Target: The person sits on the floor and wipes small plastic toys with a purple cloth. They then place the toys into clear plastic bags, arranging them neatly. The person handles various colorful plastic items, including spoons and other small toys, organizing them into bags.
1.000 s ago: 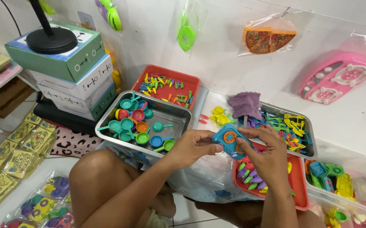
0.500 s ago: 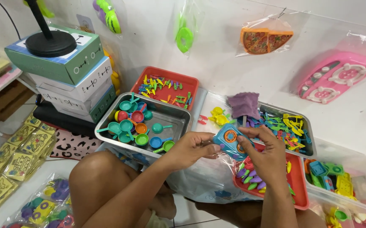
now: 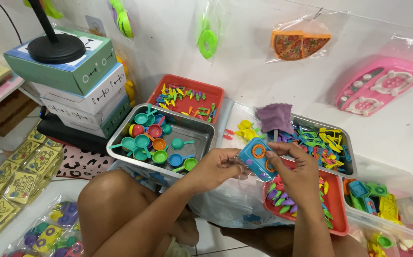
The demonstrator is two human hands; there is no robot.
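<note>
On the floor against a white wall, among trays of small plastic toys, we hold a blue toy stove [image 3: 256, 159] above the red tray [image 3: 339, 209], much as a second ago. Our left hand [image 3: 218, 166] pinches its left edge; our right hand [image 3: 297, 169] now curls fingers over its top, beside the metal tray [image 3: 201, 128] of little pans.

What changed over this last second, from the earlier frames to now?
Little changed. Both hands kept hold of the blue toy stove; the left hand grips its near end, and the right hand shifted slightly, its fingers now at the orange ring. The steel tray of pans and the red trays stayed put.
</note>
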